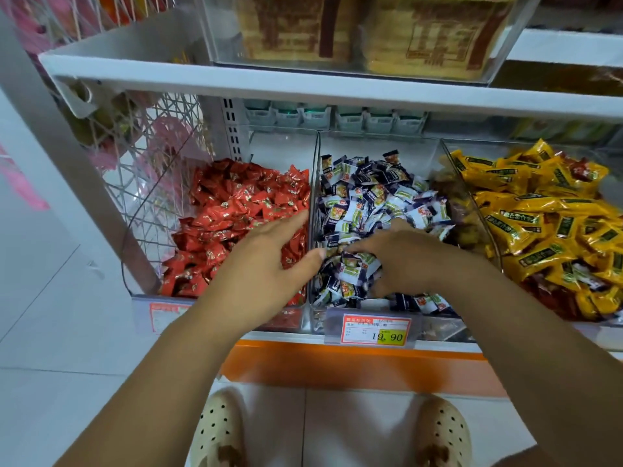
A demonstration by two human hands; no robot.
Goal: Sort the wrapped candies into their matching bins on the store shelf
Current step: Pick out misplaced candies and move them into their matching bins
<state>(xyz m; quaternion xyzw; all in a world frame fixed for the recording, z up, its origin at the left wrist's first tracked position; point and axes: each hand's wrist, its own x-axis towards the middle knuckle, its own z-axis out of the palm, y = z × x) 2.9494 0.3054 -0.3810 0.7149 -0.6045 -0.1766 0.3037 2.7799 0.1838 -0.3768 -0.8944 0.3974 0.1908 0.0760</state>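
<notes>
Price tag [374, 329] reading 19.90 on the white shelf's [286, 337] front edge under the middle bin [377, 146], where the right hand [414, 261] curls its fingers round blue-and-white candies [371, 193]; left hand [266, 261] flat, fingers straight, on red candies [236, 203] at the left end; pale tiled floor [67, 332].

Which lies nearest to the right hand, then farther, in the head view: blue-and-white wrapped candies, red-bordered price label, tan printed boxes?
1. Blue-and-white wrapped candies: in the clear middle bin, gripped by the right hand.
2. Red-bordered price label: just below, in front.
3. Tan printed boxes: on the white upper shelf, far above.
</notes>
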